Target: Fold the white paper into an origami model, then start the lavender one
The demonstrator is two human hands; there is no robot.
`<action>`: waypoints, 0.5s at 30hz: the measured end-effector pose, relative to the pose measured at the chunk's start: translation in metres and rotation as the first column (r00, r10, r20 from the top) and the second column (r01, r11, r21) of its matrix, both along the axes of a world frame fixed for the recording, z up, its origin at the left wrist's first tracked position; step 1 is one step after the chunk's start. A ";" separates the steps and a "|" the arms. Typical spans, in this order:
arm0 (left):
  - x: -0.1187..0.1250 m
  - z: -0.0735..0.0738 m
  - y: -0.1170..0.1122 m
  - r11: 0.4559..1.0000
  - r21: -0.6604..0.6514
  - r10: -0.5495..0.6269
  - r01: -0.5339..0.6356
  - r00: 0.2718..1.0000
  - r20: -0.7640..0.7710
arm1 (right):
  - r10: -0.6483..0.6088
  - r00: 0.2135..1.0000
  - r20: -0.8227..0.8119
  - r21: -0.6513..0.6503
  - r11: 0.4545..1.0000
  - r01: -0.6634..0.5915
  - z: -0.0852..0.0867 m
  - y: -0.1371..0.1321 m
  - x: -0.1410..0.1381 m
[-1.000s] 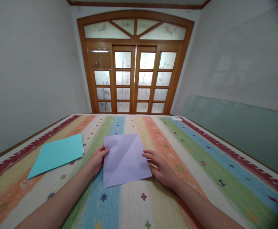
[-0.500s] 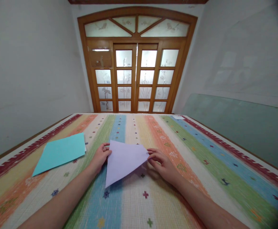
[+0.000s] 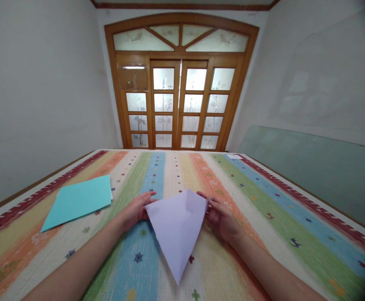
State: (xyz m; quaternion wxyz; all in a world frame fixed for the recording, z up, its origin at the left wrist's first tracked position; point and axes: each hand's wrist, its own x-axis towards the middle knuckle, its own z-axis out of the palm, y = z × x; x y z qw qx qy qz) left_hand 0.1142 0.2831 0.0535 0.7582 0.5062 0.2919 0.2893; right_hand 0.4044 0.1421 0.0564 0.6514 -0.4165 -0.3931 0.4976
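Observation:
A lavender sheet of paper [image 3: 178,228], folded into a triangle, hangs lifted off the striped tablecloth [image 3: 264,217] with its point towards me. My left hand [image 3: 135,210] pinches its left upper corner. At the right upper corner my right hand [image 3: 221,215] grips the edge, fingers curled behind the sheet. Both forearms reach in from the bottom of the picture.
A turquoise sheet [image 3: 79,201] lies flat on the cloth to the left, with a white sheet's edge showing under it. A small white slip [image 3: 232,156] rests at the far right end. Wooden glazed doors [image 3: 178,104] stand beyond the table, a glass pane [image 3: 310,167] leans at right.
The lavender sheet lay open as a square; it was folded along the diagonal into a triangle, then turned and lifted so its point now faces me.

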 end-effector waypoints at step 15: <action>0.006 0.006 -0.016 0.979 0.186 -0.040 0.084 0.973 -0.227 | 0.037 0.997 -0.073 -0.084 0.996 -0.043 0.000 0.000 -0.010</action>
